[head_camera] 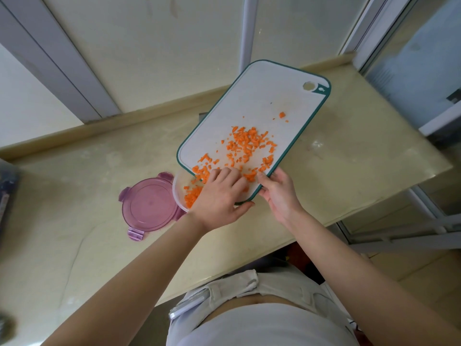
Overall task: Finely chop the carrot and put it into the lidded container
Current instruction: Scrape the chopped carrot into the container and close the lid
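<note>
Our right hand grips the near right edge of the white, teal-rimmed cutting board. Its thumb lies on top and the other fingers are tucked underneath, out of sight. We hold the board tilted, with its near corner over the clear container standing on the counter.

Our left hand rests on that low corner. Its fingers are loosely bent and pressed against the chopped carrot, and the thumb is spread wide; it grasps nothing.

Most of the carrot is scattered over the lower half of the board, with a few bits further up. A small heap already sits inside the container. The purple lid lies flat on the counter just left of the container, touching its rim.
</note>
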The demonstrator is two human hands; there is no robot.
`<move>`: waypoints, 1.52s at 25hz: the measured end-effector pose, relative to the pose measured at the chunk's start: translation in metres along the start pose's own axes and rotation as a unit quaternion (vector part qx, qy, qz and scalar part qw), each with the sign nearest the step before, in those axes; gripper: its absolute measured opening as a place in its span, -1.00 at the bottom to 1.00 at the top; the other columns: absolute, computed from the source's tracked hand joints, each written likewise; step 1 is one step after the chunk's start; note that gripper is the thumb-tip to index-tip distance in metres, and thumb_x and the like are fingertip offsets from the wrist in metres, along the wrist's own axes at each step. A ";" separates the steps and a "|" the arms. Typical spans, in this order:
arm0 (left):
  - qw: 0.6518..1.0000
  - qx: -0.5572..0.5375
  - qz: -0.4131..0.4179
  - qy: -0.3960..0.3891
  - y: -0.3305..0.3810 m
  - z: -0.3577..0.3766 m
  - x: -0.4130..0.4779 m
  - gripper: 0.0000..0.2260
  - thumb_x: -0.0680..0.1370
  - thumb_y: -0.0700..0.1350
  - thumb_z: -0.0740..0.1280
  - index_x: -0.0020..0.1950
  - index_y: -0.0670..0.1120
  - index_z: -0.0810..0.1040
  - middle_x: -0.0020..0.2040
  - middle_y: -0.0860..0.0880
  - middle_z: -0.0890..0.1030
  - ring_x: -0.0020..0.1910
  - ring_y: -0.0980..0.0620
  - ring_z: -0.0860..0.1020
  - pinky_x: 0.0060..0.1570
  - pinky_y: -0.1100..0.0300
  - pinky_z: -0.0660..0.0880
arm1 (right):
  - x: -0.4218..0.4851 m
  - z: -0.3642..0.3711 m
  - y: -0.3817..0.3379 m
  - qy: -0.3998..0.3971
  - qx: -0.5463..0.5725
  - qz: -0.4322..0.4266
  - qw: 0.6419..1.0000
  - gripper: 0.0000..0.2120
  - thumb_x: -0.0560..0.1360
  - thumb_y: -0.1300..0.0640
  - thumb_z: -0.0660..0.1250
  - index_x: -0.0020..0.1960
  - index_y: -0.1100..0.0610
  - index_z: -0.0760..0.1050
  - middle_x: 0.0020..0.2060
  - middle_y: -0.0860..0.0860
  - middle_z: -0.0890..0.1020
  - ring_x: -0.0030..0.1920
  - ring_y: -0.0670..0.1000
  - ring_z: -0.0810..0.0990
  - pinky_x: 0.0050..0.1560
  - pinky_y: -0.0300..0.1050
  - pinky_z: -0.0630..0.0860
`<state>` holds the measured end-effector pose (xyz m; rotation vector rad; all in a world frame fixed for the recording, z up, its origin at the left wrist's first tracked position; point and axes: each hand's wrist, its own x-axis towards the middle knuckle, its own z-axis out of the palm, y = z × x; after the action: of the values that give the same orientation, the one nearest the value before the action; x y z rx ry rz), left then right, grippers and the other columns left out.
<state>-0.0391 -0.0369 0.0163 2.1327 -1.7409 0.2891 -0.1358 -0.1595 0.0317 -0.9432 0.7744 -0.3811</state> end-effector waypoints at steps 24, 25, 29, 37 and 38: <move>0.984 0.117 0.109 0.075 -0.013 0.014 -0.016 -0.83 0.52 -0.36 0.17 -0.12 -0.09 0.32 -0.25 -0.05 0.47 -0.17 -0.04 0.30 0.01 0.08 0.28 | 0.023 0.001 -0.004 0.101 -0.040 -0.043 0.993 -0.20 0.52 0.42 0.27 0.56 0.00 -0.07 0.17 0.10 0.59 0.09 0.00 0.59 0.19 0.04 0.51; 0.984 0.117 0.114 0.070 -0.014 0.014 -0.016 -0.83 0.53 -0.37 0.13 -0.12 -0.10 0.32 -0.24 -0.05 0.47 -0.17 -0.04 0.30 0.02 0.08 0.29 | 0.024 0.000 -0.004 0.108 -0.028 -0.029 0.993 -0.26 0.51 0.43 0.27 0.54 0.07 0.02 0.15 0.11 0.60 0.07 0.02 0.60 0.20 0.06 0.51; 0.989 0.046 0.136 0.020 -0.013 0.007 -0.017 -0.93 0.53 -0.12 0.20 -0.11 -0.11 0.37 -0.17 -0.09 0.51 -0.14 -0.08 0.35 0.10 0.01 0.30 | 0.024 -0.006 -0.007 0.092 -0.005 0.009 0.996 -0.65 0.50 0.47 0.24 0.28 0.34 0.42 0.00 0.10 0.62 -0.01 0.04 0.61 -0.06 -0.14 0.61; 0.999 -0.018 -0.002 -0.030 -0.016 -0.004 0.022 -0.74 0.58 -0.01 0.05 0.01 -0.12 0.46 0.00 -0.10 0.50 -0.01 -0.09 0.41 0.17 -0.02 0.23 | 0.025 0.000 -0.018 0.063 -0.059 -0.081 0.993 -0.28 0.50 0.48 0.25 0.51 -0.01 0.12 0.07 0.04 0.63 -0.02 -0.03 0.59 0.02 -0.02 0.55; 0.998 -0.032 -0.040 -0.045 -0.017 -0.003 0.028 -0.69 0.59 0.01 0.01 0.10 -0.11 0.46 0.09 -0.10 0.50 0.09 -0.11 0.43 0.23 -0.04 0.20 | 0.024 0.001 -0.019 0.067 -0.059 -0.084 0.992 -0.22 0.50 0.48 0.24 0.53 -0.06 0.05 0.12 0.06 0.62 -0.01 -0.04 0.59 0.05 -0.01 0.54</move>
<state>-0.0160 -0.0580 0.0274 2.1939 -1.6838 0.1173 -0.1179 -0.1836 0.0374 -1.1065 0.8502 -0.5539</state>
